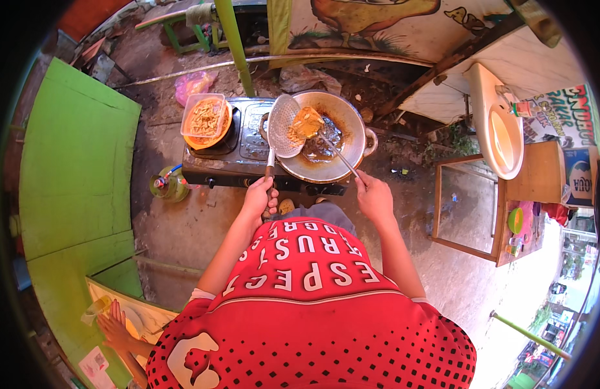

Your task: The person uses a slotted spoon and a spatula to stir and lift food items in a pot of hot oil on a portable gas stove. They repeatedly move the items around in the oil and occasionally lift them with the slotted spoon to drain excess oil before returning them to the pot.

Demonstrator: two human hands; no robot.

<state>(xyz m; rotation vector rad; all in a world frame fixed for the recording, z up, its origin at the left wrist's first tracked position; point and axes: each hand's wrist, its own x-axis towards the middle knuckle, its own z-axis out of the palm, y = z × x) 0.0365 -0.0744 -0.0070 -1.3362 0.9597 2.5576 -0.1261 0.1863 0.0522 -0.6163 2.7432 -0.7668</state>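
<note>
My left hand [261, 197] grips the handle of a large perforated skimmer [281, 121], whose bowl hangs over the left side of a wide metal wok [346, 167]. Fried pieces [295, 135] lie at the right edge of the skimmer. In my right hand [374, 197] is the thin metal handle of a spatula [339, 154]. Its blade, at the skimmer's edge, is covered by orange-brown fried food [309, 121]. Dark oil [329, 141] pools in the wok's bottom. The wok sits on the right side of a gas stove [222, 165].
Left on the stove, a clear plastic container [202, 116] of fried pieces rests in an orange bowl [210, 142]. A green gas cylinder [171, 187] stands beside the stove. Another person's hands [117, 326] are at lower left, near a green panel [81, 155]. A washbasin [499, 131] hangs at right.
</note>
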